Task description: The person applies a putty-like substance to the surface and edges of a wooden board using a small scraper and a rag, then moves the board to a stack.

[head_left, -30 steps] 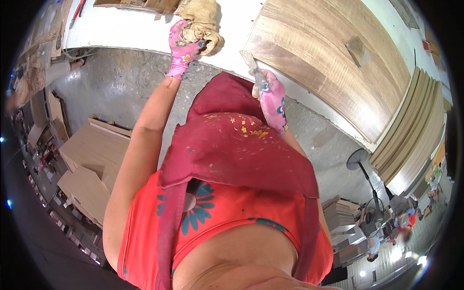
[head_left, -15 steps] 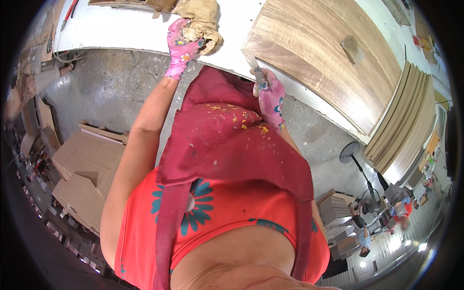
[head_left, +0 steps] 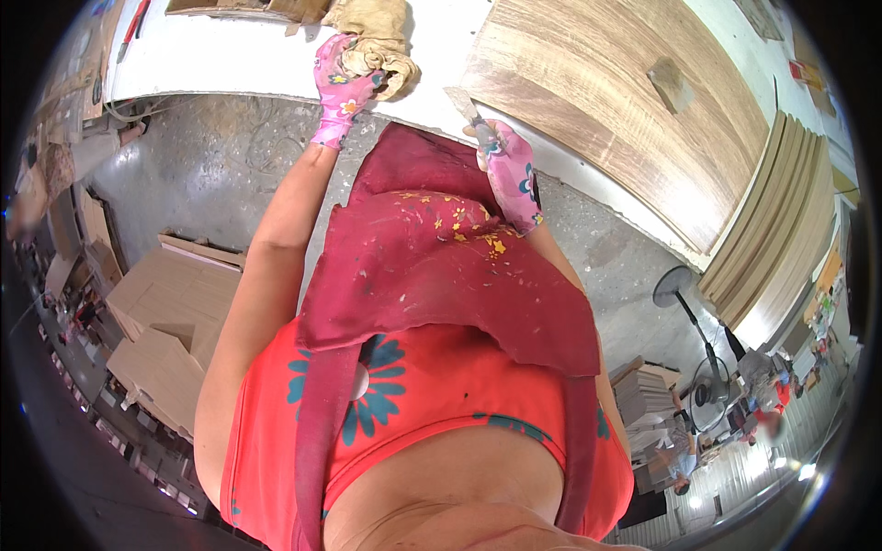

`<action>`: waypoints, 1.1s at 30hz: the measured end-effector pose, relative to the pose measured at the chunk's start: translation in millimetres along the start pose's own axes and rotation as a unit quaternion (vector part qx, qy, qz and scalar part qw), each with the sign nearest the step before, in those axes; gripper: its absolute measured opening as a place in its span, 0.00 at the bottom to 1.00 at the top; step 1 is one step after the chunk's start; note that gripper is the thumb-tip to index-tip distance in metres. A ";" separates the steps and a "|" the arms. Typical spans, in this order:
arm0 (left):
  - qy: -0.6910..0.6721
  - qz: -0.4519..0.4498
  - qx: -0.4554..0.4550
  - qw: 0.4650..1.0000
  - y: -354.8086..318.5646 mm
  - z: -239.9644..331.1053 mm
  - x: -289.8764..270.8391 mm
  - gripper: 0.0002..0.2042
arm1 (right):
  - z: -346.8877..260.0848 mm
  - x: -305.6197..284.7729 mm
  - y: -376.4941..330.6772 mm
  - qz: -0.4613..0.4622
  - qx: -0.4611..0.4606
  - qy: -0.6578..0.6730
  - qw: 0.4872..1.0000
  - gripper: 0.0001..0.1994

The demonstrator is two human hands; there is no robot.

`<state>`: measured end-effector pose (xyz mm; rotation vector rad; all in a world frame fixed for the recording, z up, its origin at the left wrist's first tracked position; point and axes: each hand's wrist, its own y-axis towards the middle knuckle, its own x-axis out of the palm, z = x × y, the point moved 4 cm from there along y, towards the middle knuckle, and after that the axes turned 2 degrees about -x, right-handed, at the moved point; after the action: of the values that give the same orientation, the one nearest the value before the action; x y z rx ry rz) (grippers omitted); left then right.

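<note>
My left hand [head_left: 342, 84], in a pink flowered glove, grips a crumpled tan rag [head_left: 378, 37] on the white tabletop [head_left: 230, 57]. My right hand [head_left: 511, 174], gloved the same way, holds a flat metal scraper [head_left: 467, 108] whose blade points at the table's near edge, beside a large wood-grain panel [head_left: 606, 101] lying on the table. A small wooden block [head_left: 671, 84] rests on that panel. A dark red apron [head_left: 432, 275] hangs below my arms.
A stack of wood-grain boards [head_left: 781, 239] leans at the right. Pale wooden boxes [head_left: 170, 321] stand on the concrete floor at the left. A standing fan [head_left: 678, 289] and another person [head_left: 767, 386] are at the lower right.
The view has shifted slightly; my right hand with the scraper has moved a little closer to the table edge. My left hand stays on the rag.
</note>
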<state>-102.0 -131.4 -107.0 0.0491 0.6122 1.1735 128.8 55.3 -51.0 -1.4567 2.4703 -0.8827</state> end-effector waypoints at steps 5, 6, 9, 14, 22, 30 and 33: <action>-0.059 0.006 -0.006 0.998 0.6 0.4 0.5 0.40 | 5.5 3.2 -4.3 -0.008 0.029 -0.012 0.999 0.12; -0.053 0.004 -0.002 0.999 0.9 1.1 0.3 0.40 | 2.9 3.1 -5.2 -0.006 -0.004 -0.041 0.999 0.12; -0.022 -0.008 0.008 1.000 1.1 3.3 -0.6 0.39 | 3.6 -0.2 -5.3 0.020 0.031 -0.004 0.999 0.11; -0.008 0.013 0.013 1.000 1.9 5.9 -0.7 0.36 | -7.9 1.2 4.4 -0.003 -0.038 -0.018 0.999 0.13; 0.007 -0.008 0.017 1.000 2.5 7.1 -2.0 0.37 | 1.4 -3.6 -2.1 0.007 0.018 0.032 0.999 0.12; -0.064 0.022 -0.016 0.998 1.5 3.3 -0.9 0.35 | -4.2 -5.4 -3.3 0.027 -0.026 -0.051 0.998 0.10; -0.080 0.011 -0.015 0.997 1.2 2.2 0.8 0.37 | -3.2 -5.2 -0.9 0.030 -0.028 -0.032 0.999 0.10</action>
<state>-101.8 -129.6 -105.1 0.1223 0.4539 1.1872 130.9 60.6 -48.8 -1.3963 2.4975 -0.7487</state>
